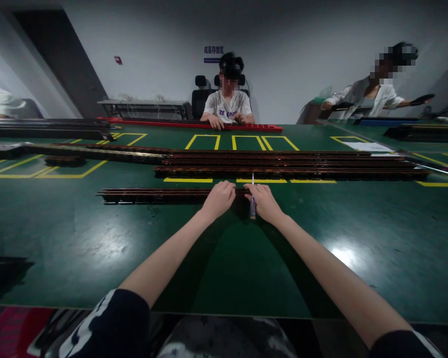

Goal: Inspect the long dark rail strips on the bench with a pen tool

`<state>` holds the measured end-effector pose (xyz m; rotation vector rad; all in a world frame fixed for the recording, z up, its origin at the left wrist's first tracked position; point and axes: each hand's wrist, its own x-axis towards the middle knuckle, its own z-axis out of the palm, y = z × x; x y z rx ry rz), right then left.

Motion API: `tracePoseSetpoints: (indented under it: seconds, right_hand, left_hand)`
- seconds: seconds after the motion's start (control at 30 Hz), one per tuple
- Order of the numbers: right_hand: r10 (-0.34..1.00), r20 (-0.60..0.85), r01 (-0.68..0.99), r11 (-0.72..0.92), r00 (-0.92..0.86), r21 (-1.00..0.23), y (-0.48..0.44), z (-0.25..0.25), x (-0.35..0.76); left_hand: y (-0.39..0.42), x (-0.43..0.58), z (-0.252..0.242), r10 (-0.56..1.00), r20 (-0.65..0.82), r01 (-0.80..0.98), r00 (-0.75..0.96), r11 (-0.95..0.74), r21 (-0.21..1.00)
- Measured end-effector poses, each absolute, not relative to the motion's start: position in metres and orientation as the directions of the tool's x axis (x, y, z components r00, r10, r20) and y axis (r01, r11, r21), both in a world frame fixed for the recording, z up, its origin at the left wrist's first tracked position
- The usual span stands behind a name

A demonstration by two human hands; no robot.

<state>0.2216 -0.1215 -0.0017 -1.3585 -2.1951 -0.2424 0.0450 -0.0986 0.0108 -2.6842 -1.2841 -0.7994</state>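
A long dark strip [153, 195] lies across the green table [97, 248] in front of me. My left hand [219, 199] rests on its right end with the fingers curled over it. My right hand [264, 201] is closed beside it at the strip's end, and a small screwdriver [253, 206] with a clear handle stands upright against its fingers, shaft pointing up. The two hands almost touch.
Several more long dark strips [283, 164] lie stacked just behind my hands, and others [45, 129] lie at the far left. Yellow boxes are marked on the table. A person sits across by a red rail [194, 124]; another works at the far right.
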Motion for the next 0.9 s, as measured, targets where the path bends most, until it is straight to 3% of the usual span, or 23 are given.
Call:
tracePoseSetpoints:
  seconds: [0.23,0.43,0.53,0.67,0.77,0.9]
  right_hand:
    - [0.795,0.54,0.891,0.423,-0.277,-0.165,-0.105,-0.005,0.264]
    - [0.792,0.588,0.93,0.322,-0.163,-0.175,-0.1,-0.015,0.326]
    - [0.779,0.623,0.974,0.187,-0.069,-0.126,-0.102,-0.016,0.34]
    - [0.764,0.644,0.994,0.043,0.031,-0.099,-0.105,-0.015,0.345]
    - [0.716,0.685,0.986,-0.027,0.135,-0.166,-0.105,-0.015,0.346]
    - [0.687,0.708,0.965,0.041,0.161,-0.259,-0.103,-0.015,0.34]
  left_hand:
    - [-0.089,-0.038,0.01,0.757,0.508,0.865,0.411,-0.5,0.047]
    - [-0.072,-0.099,0.009,0.864,0.487,0.977,0.127,-0.195,0.09]
    - [-0.066,-0.107,0.006,0.892,0.446,0.983,-0.077,-0.007,0.185]
    - [-0.059,-0.107,0.005,0.915,0.291,0.892,-0.279,0.135,0.43]
    - [-0.055,-0.103,0.004,0.918,0.267,0.818,-0.292,0.095,0.567]
    - [-0.052,-0.095,0.002,0.904,0.339,0.806,-0.261,0.011,0.592]
